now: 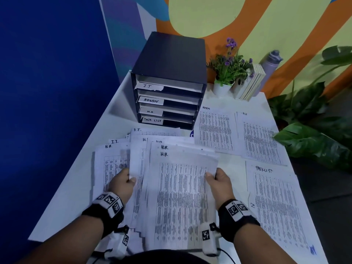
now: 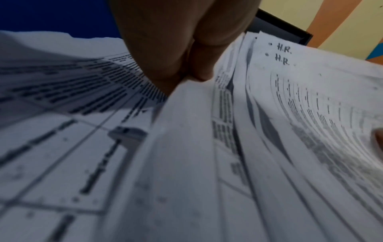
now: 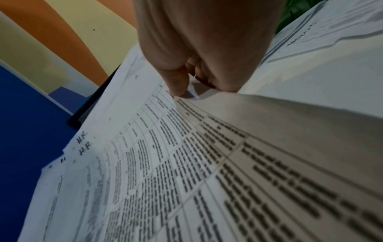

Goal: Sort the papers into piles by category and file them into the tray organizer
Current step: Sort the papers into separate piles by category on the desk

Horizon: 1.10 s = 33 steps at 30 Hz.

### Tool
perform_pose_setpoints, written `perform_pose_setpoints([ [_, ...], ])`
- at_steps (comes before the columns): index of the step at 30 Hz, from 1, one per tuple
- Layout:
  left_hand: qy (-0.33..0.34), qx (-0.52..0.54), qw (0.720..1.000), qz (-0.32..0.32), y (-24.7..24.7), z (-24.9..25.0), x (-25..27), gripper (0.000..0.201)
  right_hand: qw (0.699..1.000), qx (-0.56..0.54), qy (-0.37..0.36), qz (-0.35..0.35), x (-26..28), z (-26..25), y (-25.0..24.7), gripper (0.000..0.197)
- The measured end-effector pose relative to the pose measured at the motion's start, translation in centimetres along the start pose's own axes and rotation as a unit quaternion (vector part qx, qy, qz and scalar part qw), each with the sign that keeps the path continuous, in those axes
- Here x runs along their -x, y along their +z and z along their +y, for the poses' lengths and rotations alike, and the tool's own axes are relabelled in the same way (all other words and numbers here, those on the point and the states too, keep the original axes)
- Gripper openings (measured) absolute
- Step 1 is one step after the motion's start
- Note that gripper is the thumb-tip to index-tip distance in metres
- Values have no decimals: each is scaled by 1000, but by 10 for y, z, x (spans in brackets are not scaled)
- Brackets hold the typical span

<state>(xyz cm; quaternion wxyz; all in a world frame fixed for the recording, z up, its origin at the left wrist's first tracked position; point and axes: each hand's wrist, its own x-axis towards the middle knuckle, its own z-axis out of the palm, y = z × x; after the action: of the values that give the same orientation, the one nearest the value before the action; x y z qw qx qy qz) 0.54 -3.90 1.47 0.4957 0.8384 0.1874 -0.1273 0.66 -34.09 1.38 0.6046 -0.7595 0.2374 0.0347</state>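
Observation:
A fanned stack of printed sheets (image 1: 177,197) marked H.R. and I.T. is held above the near part of the white table (image 1: 76,187). My left hand (image 1: 123,181) pinches the stack's left edge (image 2: 186,101), thumb on top. My right hand (image 1: 217,180) pinches the right edge of the top H.R. sheet (image 3: 165,147), thumb on the print. The black tray organizer (image 1: 167,80) stands at the back, its slots labelled I.T, ADMIN, H.R and TASK LIST. Sorted piles lie to the right: ADMIN (image 1: 215,128), H.R (image 1: 259,138) and TASK LIST (image 1: 276,206).
A small potted plant (image 1: 226,73), a few books (image 1: 249,82) and a grey bottle (image 1: 270,61) stand at the table's back right. Large green leaves (image 1: 312,138) reach over the right edge. A blue wall (image 1: 47,92) borders the left side.

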Motion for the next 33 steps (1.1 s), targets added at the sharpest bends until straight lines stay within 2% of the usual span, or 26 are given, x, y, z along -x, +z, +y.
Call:
perform_pose_setpoints([
  [3,5,115,989,-93,6,12,11,43,999,-30,-4,-32,-1,-3,6,5],
  [4,6,126,986,-107,9,15,13,45,999,-38,-4,-36,-3,-1,8,13],
  [6,26,69,995,-73,11,13,9,35,997,-52,-1,-53,1,-1,11,40],
  [8,35,-73,997,2,8,6,2,26,997,-28,2,-76,6,0,10,65],
  [9,15,-141,989,30,7,1,-2,35,996,-13,4,-83,10,1,10,64],
  [11,-62,-209,975,51,4,-5,-3,55,996,2,3,-93,14,3,11,48],
  [14,-110,-240,962,64,-9,-9,-9,73,996,-3,7,-91,17,6,13,41],
  [16,-140,-241,957,76,-23,-16,-15,77,997,-14,5,-82,17,4,12,35],
  [21,-131,-266,953,63,-37,-23,-12,58,997,0,-7,-75,8,4,12,30],
  [23,-124,-263,955,54,-35,-24,-10,59,998,26,3,-58,0,13,15,12],
  [24,-120,-265,956,47,-33,-25,-8,57,998,44,12,-45,-5,19,17,12],
  [26,-94,-283,954,42,-27,-24,-4,48,996,76,38,-31,-13,31,21,25],
  [30,-51,-308,950,27,-14,-19,4,33,994,94,35,-33,-16,27,30,16],
  [33,-65,-292,953,49,-12,-5,6,30,993,118,18,-22,-16,8,34,17],
])
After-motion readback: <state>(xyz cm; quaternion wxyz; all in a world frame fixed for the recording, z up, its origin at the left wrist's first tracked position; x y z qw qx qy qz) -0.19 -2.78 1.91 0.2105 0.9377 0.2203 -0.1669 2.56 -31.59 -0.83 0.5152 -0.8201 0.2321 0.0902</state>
